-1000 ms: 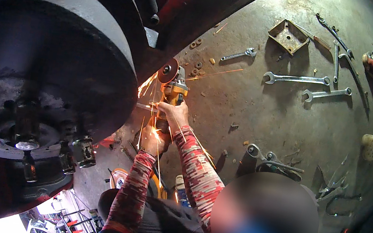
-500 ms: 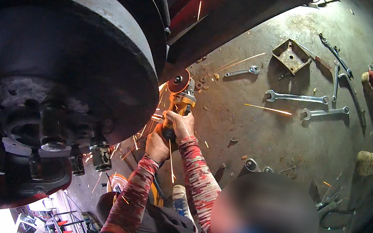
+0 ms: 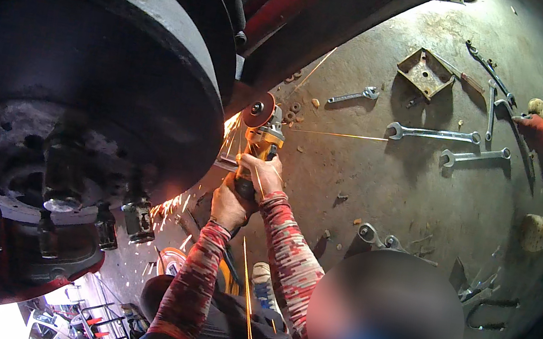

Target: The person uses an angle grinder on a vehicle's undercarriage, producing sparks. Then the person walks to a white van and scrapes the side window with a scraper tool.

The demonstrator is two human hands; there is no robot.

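Note:
Both my hands are closed around a yellow and black angle grinder (image 3: 263, 144). My right hand (image 3: 262, 174) grips its body nearer the head, thumb along the top. My left hand (image 3: 231, 205) wraps the rear part, just below the right. A reddish-brown disc (image 3: 259, 109) sits at the tool's far end, close against the lower end of a dark red metal beam (image 3: 244, 95). Bright sparks (image 3: 231, 125) spray from there, to the left of the disc and down toward my legs. The exact contact point is hidden.
A large dark drum with studs (image 3: 110, 75) fills the left. On the floor lie an adjustable wrench (image 3: 354, 96), combination wrenches (image 3: 435, 133) and a square metal bracket (image 3: 426, 73). At the right, another person's red-gloved hand (image 3: 538, 132) reaches toward the tools. An orange-yellow cable or hose runs near my shoe (image 3: 263, 284).
The other person's gloved hand has moved left and down toward a long dark tool. My hands keep hold of the grinder, nearly in the same place; the spark pattern differs.

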